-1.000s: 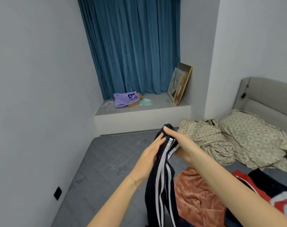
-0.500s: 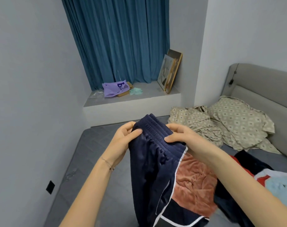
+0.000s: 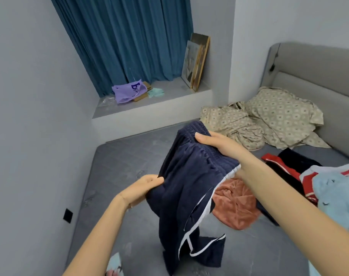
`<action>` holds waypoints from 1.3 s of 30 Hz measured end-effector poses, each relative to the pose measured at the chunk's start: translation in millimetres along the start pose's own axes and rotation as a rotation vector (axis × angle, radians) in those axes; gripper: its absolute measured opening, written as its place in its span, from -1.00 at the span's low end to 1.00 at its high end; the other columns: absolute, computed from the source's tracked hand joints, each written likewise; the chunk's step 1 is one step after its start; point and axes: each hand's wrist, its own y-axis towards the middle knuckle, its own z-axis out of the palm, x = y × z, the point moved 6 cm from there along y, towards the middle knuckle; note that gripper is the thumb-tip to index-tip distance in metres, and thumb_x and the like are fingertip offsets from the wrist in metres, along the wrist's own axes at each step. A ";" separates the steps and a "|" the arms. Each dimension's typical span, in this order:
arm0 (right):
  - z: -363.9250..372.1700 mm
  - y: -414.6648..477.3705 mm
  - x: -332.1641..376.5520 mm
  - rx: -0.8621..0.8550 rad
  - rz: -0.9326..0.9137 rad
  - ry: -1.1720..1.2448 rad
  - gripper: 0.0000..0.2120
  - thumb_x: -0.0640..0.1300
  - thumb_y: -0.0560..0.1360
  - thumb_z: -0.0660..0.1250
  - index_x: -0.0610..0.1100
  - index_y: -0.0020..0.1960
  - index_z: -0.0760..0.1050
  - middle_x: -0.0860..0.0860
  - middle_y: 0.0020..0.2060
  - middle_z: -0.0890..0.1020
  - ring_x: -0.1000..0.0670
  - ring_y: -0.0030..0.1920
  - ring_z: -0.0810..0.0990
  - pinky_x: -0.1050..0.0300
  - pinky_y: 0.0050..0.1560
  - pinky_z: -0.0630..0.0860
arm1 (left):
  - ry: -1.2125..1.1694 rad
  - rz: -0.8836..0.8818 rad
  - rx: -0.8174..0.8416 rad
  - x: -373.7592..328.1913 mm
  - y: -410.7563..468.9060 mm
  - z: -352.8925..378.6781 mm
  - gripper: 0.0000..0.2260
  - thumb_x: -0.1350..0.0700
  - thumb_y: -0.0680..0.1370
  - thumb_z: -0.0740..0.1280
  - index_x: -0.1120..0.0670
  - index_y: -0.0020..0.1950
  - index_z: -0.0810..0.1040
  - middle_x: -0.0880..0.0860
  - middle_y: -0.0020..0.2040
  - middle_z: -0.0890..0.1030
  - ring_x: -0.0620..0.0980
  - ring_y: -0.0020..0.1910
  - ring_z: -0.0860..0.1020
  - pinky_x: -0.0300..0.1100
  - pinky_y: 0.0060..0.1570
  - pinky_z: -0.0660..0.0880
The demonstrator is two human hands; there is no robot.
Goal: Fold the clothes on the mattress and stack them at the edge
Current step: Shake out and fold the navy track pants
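Navy shorts with white piping hang in the air above the grey mattress. My right hand grips their elastic waistband at the top. My left hand pinches the fabric lower down on the left side. The leg ends trail down onto the mattress in front of me. A rust-coloured towel-like garment lies behind the shorts. Red and black clothes and a light blue garment lie in a heap at the right.
A patterned beige quilt and pillow lie by the grey headboard. A window ledge holds a purple bag and leaning picture frames. The left wall runs close along the mattress.
My left hand has slid from the waistband down the side of the shorts. The right hand still holds the waistband, and the shorts have spread and dropped lower.
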 end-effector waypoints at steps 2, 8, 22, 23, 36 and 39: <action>-29.0 -12.9 -26.9 -0.057 0.196 0.157 -0.70 -0.05 0.39 0.34 -0.23 0.01 0.60 -0.13 -0.06 0.68 -0.07 -0.11 0.68 0.09 -0.05 0.63 | -0.212 0.003 -0.034 7.8 2.8 -13.5 -0.75 -0.04 0.48 0.38 0.15 -0.11 0.66 0.04 -0.11 0.66 -0.11 -0.13 0.60 -0.26 -0.12 0.52; -141.5 -60.4 -87.1 -0.310 0.369 0.184 -0.80 -0.12 0.56 0.29 -0.21 -0.03 0.63 -0.16 -0.14 0.70 -0.08 -0.20 0.70 0.06 -0.20 0.65 | 0.143 -0.114 0.130 17.1 77.7 39.7 -0.68 -0.08 0.54 0.35 -0.04 -0.40 0.54 -0.15 -0.39 0.52 -0.23 -0.41 0.45 -0.39 -0.41 0.38; -441.1 -55.7 -272.5 -0.607 0.535 -0.778 -0.86 0.00 0.60 0.26 -0.04 -0.10 0.41 0.03 -0.26 0.49 -0.04 -0.19 0.48 0.06 -0.11 0.34 | 0.238 -0.291 -0.221 220.7 295.7 239.4 -0.77 0.20 0.60 0.28 0.18 0.25 0.53 0.14 0.27 0.54 0.11 0.27 0.48 -0.30 0.16 0.30; -460.0 -54.9 -278.7 -0.609 0.543 -0.834 -0.88 0.01 0.60 0.24 -0.03 0.02 0.45 0.01 -0.15 0.56 -0.10 -0.10 0.54 0.02 -0.06 0.39 | 0.242 -0.312 -0.224 234.3 300.7 247.2 -0.74 0.17 0.61 0.27 0.16 0.29 0.51 0.12 0.30 0.52 0.10 0.30 0.45 -0.25 0.23 0.29; -520.2 -8.5 -380.8 -0.460 0.409 -1.489 -0.45 -0.16 0.52 0.37 -0.21 0.46 0.30 -0.22 0.42 0.32 -0.24 0.48 0.18 -0.14 0.48 0.11 | 0.474 -0.554 -0.207 391.9 285.8 270.5 -0.53 0.11 0.64 0.18 0.04 0.55 0.16 0.07 0.55 0.17 0.03 0.54 0.09 0.03 0.50 0.05; -478.4 9.8 -425.3 -0.281 0.365 -1.473 -0.52 -0.15 0.52 0.36 -0.21 0.40 0.39 -0.19 0.41 0.35 -0.22 0.51 0.14 -0.14 0.51 0.03 | 0.554 -0.589 -0.263 418.5 264.0 241.5 -0.53 0.10 0.65 0.16 0.03 0.55 0.14 0.08 0.56 0.14 0.05 0.55 0.06 0.07 0.50 0.00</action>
